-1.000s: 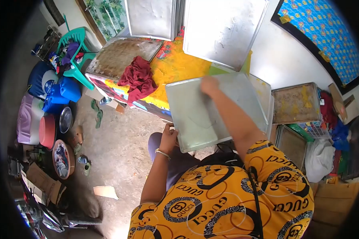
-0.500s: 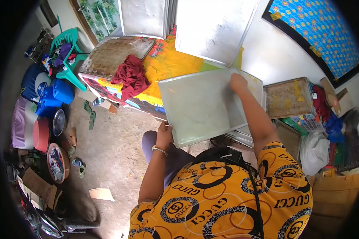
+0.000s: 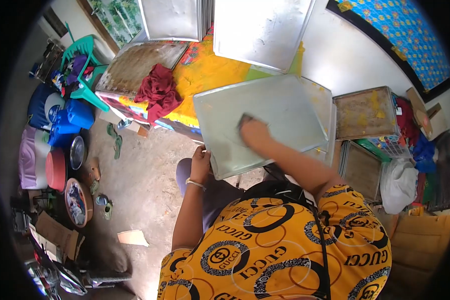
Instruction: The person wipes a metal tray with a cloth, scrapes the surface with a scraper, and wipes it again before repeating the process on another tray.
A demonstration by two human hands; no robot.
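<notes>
A large flat metal tray [image 3: 285, 107] lies tilted in front of me, its near-left corner by my knee. My left hand [image 3: 200, 164] is closed on the tray's left edge near that corner. Over the middle of the tray, my right hand [image 3: 256, 135] is closed on a small dark object [image 3: 245, 120] pressed to the surface. Its kind is too small and covered to tell. Under the tray's right side sits another light tray [image 3: 316, 96]. A dark red cloth [image 3: 158, 92] lies on the table to the left.
On the yellow-covered table [image 3: 210, 70] are a stained tray [image 3: 137, 67] and upright metal trays [image 3: 260, 30]. More stained trays [image 3: 365, 112] stand at right beside a white plastic bag [image 3: 399, 185]. Basins [image 3: 77, 202], blue jugs [image 3: 65, 125] and a green chair [image 3: 82, 50] are at left.
My right hand has moved from the tray's far right edge to its middle, down and to the left. My left hand keeps its place at the left edge.
</notes>
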